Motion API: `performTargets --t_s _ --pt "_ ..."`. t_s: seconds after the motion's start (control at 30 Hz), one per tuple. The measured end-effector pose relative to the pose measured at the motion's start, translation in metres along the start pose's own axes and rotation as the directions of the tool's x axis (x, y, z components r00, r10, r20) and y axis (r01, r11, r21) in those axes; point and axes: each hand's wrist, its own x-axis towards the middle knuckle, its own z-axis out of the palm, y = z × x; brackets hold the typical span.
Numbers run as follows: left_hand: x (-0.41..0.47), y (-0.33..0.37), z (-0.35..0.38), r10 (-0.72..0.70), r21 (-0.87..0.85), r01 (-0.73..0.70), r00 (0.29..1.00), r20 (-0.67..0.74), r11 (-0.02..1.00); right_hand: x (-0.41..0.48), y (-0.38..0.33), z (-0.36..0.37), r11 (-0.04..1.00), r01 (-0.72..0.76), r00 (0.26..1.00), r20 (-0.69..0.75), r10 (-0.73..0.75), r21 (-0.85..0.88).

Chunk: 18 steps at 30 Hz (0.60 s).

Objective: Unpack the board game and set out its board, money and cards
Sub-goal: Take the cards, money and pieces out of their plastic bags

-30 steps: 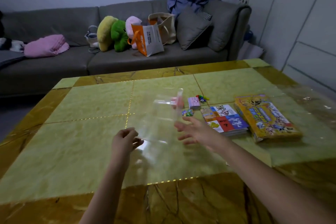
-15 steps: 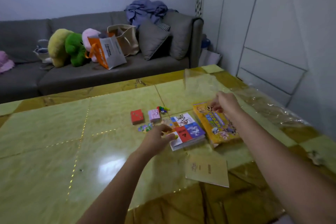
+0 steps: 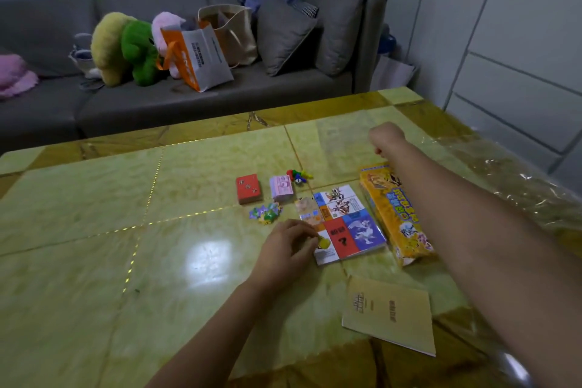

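The folded board (image 3: 345,224) lies flat on the table, colourful squares up. My left hand (image 3: 285,246) rests at its near left corner, fingers curled onto the edge. Right of the board lies the yellow game box (image 3: 393,208), partly under my right forearm. My right hand (image 3: 386,138) is a fist beyond the box, closed on a clear plastic wrapper (image 3: 341,138) that lies low over the table. Left of the board sit a red card deck (image 3: 248,188), a pink money stack (image 3: 281,187), coloured pawns with dice (image 3: 297,175) and small printed tokens (image 3: 266,213).
A tan booklet (image 3: 389,313) lies near the front edge. Crinkled clear film (image 3: 516,186) covers the green marble table (image 3: 94,205) along its right side. Beyond the table stands a grey sofa (image 3: 195,104) with plush toys, bags and cushions; white cabinets are at the right.
My right hand carried the clear wrapper from the middle to the far right and lowered it beyond the box. My left hand let go of it and went to the board's corner.
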Motion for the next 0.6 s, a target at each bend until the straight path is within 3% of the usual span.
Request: performTargets --t_s 0.2,0.27,0.43,0.53,0.6 --pt "-0.001 -0.002 0.000 0.048 0.074 -0.054 0.995 0.085 0.996 -0.022 0.013 -0.017 0.994 0.077 0.995 -0.062 -0.082 -0.083" --pt "-0.002 0.001 -0.002 0.049 0.107 -0.061 0.993 0.108 0.992 -0.041 0.017 -0.026 0.978 0.162 0.982 -0.074 -0.173 -0.131" --pt "-0.005 0.005 -0.002 0.050 0.139 -0.061 0.996 0.078 0.988 -0.118 0.038 -0.030 0.867 0.481 0.874 0.147 -0.463 -0.131" --pt "-0.009 0.013 0.002 0.090 0.194 -0.095 0.995 0.033 0.976 -0.164 0.062 -0.028 0.863 0.481 0.867 0.224 -0.444 -0.151" --pt "-0.014 0.021 0.002 0.119 0.225 -0.122 0.992 0.028 0.967 -0.194 0.081 -0.024 0.880 0.417 0.907 0.160 -0.389 -0.229"
